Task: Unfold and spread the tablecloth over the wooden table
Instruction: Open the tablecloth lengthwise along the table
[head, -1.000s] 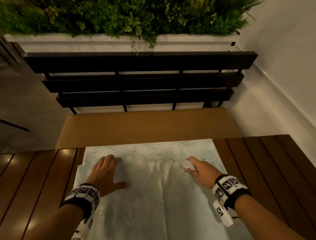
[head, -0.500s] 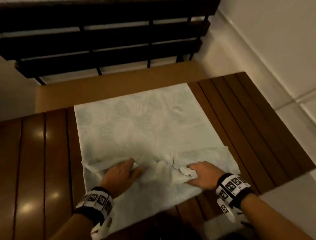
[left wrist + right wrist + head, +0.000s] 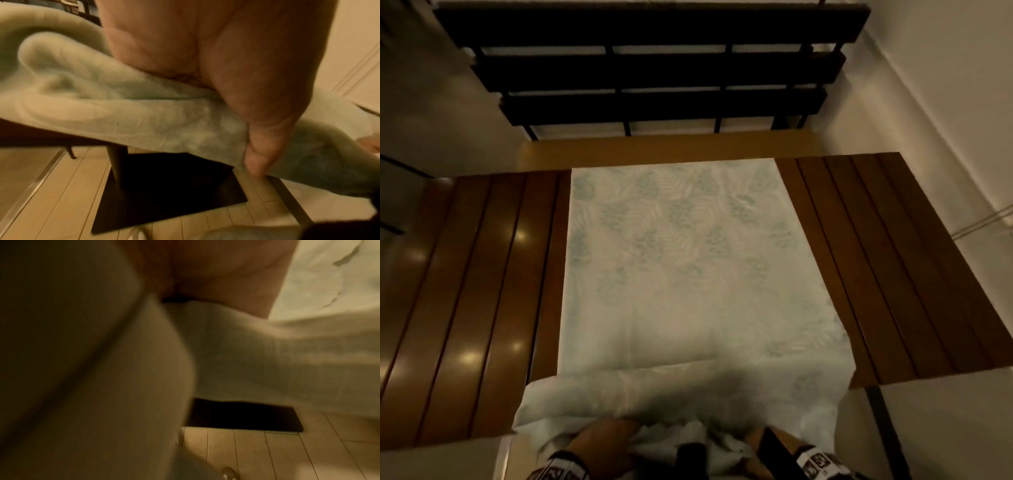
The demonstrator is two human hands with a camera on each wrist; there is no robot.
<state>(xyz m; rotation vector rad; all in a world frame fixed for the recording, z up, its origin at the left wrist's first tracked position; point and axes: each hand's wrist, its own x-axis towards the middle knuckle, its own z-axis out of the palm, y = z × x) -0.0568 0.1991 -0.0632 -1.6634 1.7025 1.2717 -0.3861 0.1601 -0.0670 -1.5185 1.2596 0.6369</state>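
Note:
A pale tablecloth (image 3: 681, 267) with a faint leaf print lies as a long strip down the middle of the dark slatted wooden table (image 3: 482, 291). Its near end is bunched and drawn over the table's near edge. My left hand (image 3: 602, 442) grips that bunched end at the bottom of the head view. In the left wrist view the left hand (image 3: 236, 89) has cloth (image 3: 123, 105) folded into its palm under the thumb. My right hand (image 3: 760, 442) is mostly hidden behind folds. The right wrist view shows its palm (image 3: 216, 272) against blurred cloth (image 3: 246, 345).
A tan cushioned bench seat (image 3: 654, 149) runs along the table's far edge, with a dark slatted backrest (image 3: 654, 65) behind it. A pale wall (image 3: 945, 85) stands at right. Below the table are a dark square base plate (image 3: 164, 194) and light plank flooring (image 3: 267, 451).
Both hands have pulled the folded layer of cloth toward me, from mid-table to past the near edge. The cloth now lies open along the table's depth.

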